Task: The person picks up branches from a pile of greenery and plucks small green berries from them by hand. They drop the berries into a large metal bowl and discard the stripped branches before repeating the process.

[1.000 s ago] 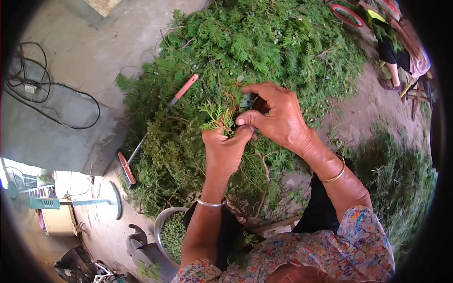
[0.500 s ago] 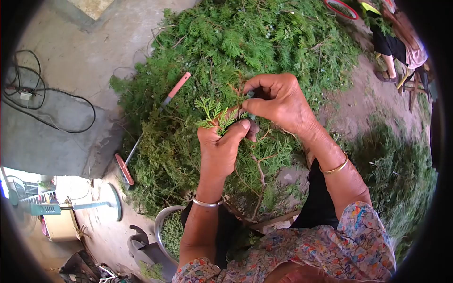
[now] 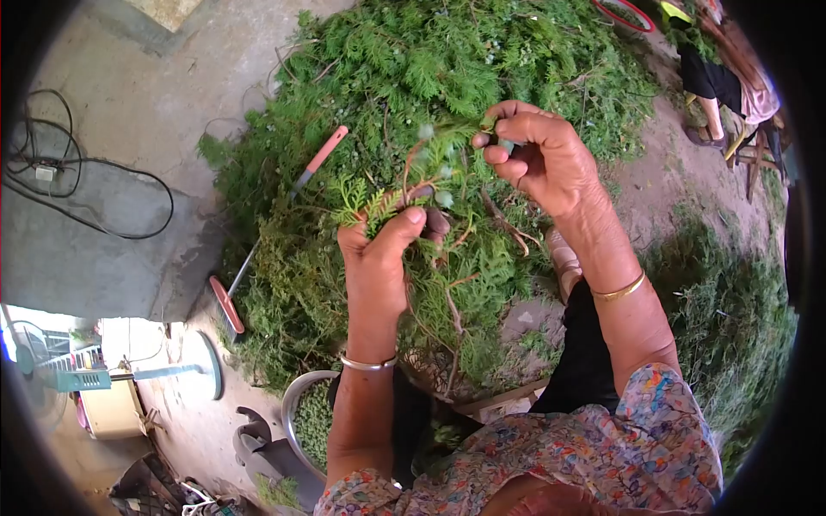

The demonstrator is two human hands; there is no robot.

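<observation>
My left hand (image 3: 379, 258) is closed around a leafy evergreen sprig (image 3: 353, 199), thumb pressed on its stem. Small pale green cones (image 3: 444, 199) hang from the sprig's right side, partly blurred. Up and to the right, my right hand (image 3: 542, 155) has its fingers curled in, with a small bluish-green cone (image 3: 506, 146) showing between them. Both hands are above a large heap of cut evergreen branches (image 3: 430, 69). Close to my left forearm stands a metal bowl (image 3: 291, 404) containing many small green cones (image 3: 315, 423).
A long-handled brush (image 3: 225, 301) with a pink grip leans on the heap's left side. A fan (image 3: 198, 365), a black cable (image 3: 129, 236) and a grey object (image 3: 280, 469) are at left. More branches (image 3: 723, 318) lie right. Another person (image 3: 714, 82) sits at upper right.
My right hand has moved up and right, away from my left hand, and now has a small cone in its fingers. My left hand has shifted slightly left with the sprig.
</observation>
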